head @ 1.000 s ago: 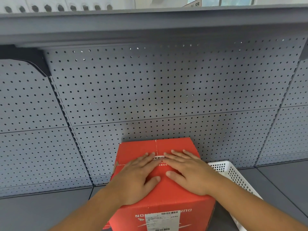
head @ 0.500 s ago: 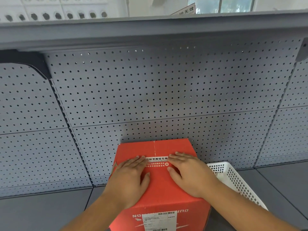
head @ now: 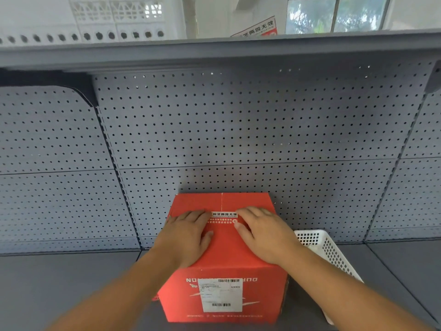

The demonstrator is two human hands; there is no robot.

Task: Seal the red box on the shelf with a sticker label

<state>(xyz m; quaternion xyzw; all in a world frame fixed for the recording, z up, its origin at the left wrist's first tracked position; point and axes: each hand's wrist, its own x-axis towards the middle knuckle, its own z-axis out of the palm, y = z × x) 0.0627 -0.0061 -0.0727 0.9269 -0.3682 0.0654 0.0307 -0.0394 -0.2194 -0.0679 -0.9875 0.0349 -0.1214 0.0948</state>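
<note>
A red cardboard box (head: 224, 254) stands on the grey shelf, its back against the pegboard. A sticker label (head: 223, 217) with white and red bands of print lies across the centre seam of the box top. My left hand (head: 186, 237) rests flat on the top, left of the label, its fingertips at the label's left end. My right hand (head: 262, 232) lies flat on the right side, fingers covering the label's right end. A white shipping label (head: 220, 296) with barcodes is on the box's front face.
A white perforated plastic basket (head: 327, 249) sits right beside the box on the shelf (head: 59, 283). The grey pegboard back wall (head: 238, 130) rises behind. An upper shelf edge (head: 214, 51) overhangs, with white crates and a sheet of labels above it.
Both hands have slid apart from the middle of the box top toward its sides, uncovering the sticker label across the seam. The box has stayed in place.
</note>
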